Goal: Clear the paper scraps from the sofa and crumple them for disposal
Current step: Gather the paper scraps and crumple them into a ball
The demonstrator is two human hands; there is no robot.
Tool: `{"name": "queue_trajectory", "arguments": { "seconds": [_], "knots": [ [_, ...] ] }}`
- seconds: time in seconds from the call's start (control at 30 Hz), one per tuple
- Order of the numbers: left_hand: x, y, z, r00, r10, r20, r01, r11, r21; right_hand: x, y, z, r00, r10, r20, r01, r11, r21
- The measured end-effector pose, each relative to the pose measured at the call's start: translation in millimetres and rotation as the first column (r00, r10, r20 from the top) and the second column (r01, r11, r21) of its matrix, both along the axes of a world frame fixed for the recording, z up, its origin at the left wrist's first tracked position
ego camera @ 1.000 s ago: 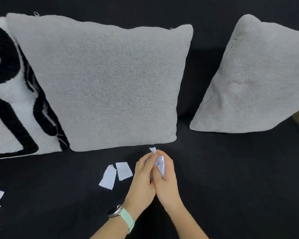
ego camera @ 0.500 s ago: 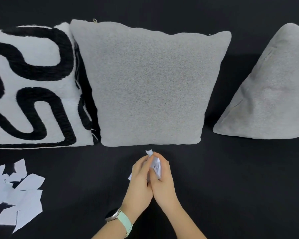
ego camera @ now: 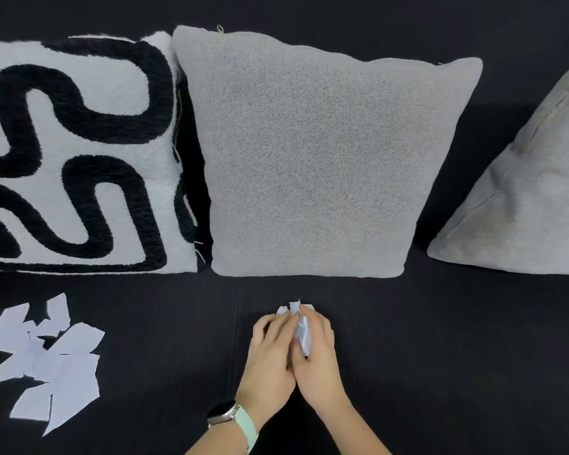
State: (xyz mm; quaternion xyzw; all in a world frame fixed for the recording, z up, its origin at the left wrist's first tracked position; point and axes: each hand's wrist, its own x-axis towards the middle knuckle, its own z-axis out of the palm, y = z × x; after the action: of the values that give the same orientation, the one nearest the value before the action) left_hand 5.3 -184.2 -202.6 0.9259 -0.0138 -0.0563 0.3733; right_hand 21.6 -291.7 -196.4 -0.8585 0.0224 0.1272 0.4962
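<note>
So both hands are pressed together low in the middle of the shot, just in front of the plain grey square cushion (ego camera: 312,159). The left hand (ego camera: 268,359) and right hand (ego camera: 319,353) are touching along their inner edges, and between them sits a small wad of white crumpled paper (ego camera: 301,326), bits of it poking out above the fingers (ego camera: 276,326). Fingers on both hands are curled in tight around that wad, so basically closed on it from either side. The left wrist has a watch with a pale mint green strap (ego camera: 240,421).

Everything's on a black ribbed fabric sofa (ego camera: 440,356). Well off to the left on the seat there's a loose pile of flat white paper scraps (ego camera: 46,356), overlapping each other, uncrumpled and nowhere near the hands. Behind that pile leans a white fuzzy cushion with a black squiggly line pattern (ego camera: 79,152), right up against the grey one. Over on the far right is another grey cushion (ego camera: 532,205), tilted on its corner and partly cut off by the frame edge
</note>
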Motion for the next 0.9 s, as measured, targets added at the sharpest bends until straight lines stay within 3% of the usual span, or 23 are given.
{"name": "queue_trajectory", "arguments": {
  "seconds": [0.27, 0.4, 0.53, 0.6, 0.67, 0.73, 0.8, 0.9],
  "knots": [
    [7.1, 2.6, -2.0, 0.989, 0.077, -0.127, -0.078, 0.997, -0.004, 4.3, -4.7, -11.9, 0.998, -0.027, 0.053, 0.041, 0.956, -0.290],
    [10.9, 1.1, -0.2, 0.988, 0.054, -0.147, -0.051, 0.998, 0.023, 9.8, 1.9, -11.8, 0.998, -0.056, 0.013, 0.058, 0.985, -0.161],
    [10.1, -2.0, 4.9, 0.976, 0.121, -0.182, -0.147, 0.980, -0.134, 9.3, 6.1, -13.0, 1.000, -0.019, -0.022, 0.018, 0.999, -0.031],
    [12.0, -3.5, 11.7, 0.912, 0.191, -0.364, -0.336, 0.857, -0.392, 10.0, 6.8, -10.8, 0.998, -0.023, -0.065, 0.024, 0.999, 0.026],
    [16.6, -6.8, 18.0, 0.796, 0.217, -0.565, -0.577, 0.556, -0.599, 10.3, 8.4, -7.8, 0.992, -0.023, -0.121, 0.036, 0.994, 0.105],
    [17.6, -9.4, 18.2, 0.740, 0.205, -0.641, -0.666, 0.353, -0.657, 10.0, 11.4, -5.9, 0.987, -0.034, -0.159, 0.061, 0.984, 0.167],
    [15.5, -9.0, 21.2, 0.734, 0.206, -0.647, -0.677, 0.294, -0.675, 9.4, 15.1, -6.4, 0.983, -0.048, -0.178, 0.085, 0.974, 0.210],
    [12.7, -2.9, 20.4, 0.731, 0.191, -0.655, -0.680, 0.285, -0.676, 8.0, 21.0, -5.1, 0.976, -0.041, -0.212, 0.099, 0.958, 0.269]
  ]
}}
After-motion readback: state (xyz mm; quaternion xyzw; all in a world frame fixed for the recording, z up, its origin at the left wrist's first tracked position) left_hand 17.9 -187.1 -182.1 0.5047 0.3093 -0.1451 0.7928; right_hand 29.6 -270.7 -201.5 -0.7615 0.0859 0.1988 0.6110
